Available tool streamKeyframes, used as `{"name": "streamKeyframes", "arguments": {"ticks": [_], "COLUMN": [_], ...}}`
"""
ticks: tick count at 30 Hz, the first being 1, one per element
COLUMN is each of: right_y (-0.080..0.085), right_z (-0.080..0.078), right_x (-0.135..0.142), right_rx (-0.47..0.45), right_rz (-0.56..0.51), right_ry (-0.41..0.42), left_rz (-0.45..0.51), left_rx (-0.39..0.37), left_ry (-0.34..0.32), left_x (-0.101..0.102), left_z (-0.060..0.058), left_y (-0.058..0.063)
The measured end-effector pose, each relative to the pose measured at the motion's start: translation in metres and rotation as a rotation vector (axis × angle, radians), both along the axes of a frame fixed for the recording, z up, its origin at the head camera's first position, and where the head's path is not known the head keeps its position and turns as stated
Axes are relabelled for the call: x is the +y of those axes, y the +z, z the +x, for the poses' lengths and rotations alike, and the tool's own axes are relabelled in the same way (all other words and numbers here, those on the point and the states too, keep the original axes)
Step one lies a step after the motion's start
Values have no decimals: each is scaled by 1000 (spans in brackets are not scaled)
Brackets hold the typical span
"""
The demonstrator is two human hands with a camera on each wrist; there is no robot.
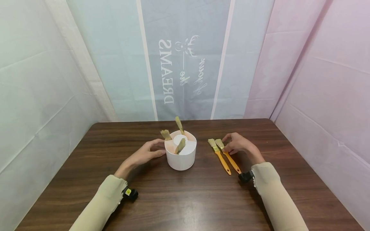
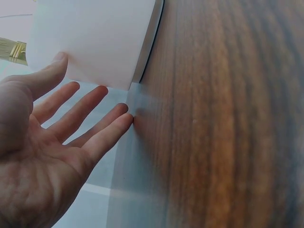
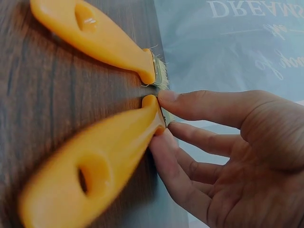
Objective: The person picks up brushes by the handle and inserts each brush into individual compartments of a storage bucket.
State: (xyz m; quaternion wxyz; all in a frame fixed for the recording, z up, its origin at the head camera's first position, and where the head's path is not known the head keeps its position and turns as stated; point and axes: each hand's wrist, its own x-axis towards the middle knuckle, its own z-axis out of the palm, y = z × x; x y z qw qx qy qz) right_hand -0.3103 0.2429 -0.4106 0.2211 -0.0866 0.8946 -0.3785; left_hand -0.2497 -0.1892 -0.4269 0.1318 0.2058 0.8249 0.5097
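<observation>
A white round divided container [image 1: 180, 163] stands on the table with three paintbrushes in its compartments, bristles up: one left [image 1: 166, 134], one at the back [image 1: 179, 124], one in front [image 1: 180, 146]. Beside its left wall is my left hand [image 1: 144, 154], fingers spread and loosely bent; in the left wrist view the thumb [image 2: 59, 66] lies against the white wall. Two yellow-handled paintbrushes lie to the container's right. My right hand [image 1: 239, 143] pinches the right-hand paintbrush [image 3: 118, 135] near its metal band, between thumb and fingers. The other paintbrush [image 3: 109, 45] lies alongside, not held.
The dark wood table [image 1: 185, 199] runs back to a hanging blue-grey cloth [image 1: 185, 19] with printed lettering. Pale cloth walls close in the left [image 1: 37, 96] and right [image 1: 332, 96] sides.
</observation>
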Motion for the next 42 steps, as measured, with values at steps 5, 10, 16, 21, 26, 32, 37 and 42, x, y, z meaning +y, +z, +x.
{"name": "streamKeyframes", "arguments": {"ticks": [5, 10, 16, 21, 26, 32, 37, 42], "right_y": [0, 1, 0, -1, -1, -2, -2, 1], "right_z": [1, 0, 0, 1, 0, 0, 1, 0], "right_x": [-2, -5, -7, -8, -8, -7, -5, -5], "right_rx": [9, 15, 18, 26, 19, 13, 13, 21], "right_rz": [4, 19, 24, 22, 15, -6, -39, -60], "right_ry": [-9, -19, -12, -2, 6, 22, 38, 29], "left_rz": [-9, -7, -24, -50, -12, 36, 68, 79], "left_rx": [-10, -15, -21, -2, -23, -20, -18, -18], "left_ry": [0, 2, -7, -18, -59, -102, -116, -106], "left_x": [0, 1, 2, 5, 9, 12, 15, 18], "left_z": [0, 1, 1, 3, 5, 6, 7, 8], "left_y": [0, 1, 1, 2, 4, 3, 2, 2]}}
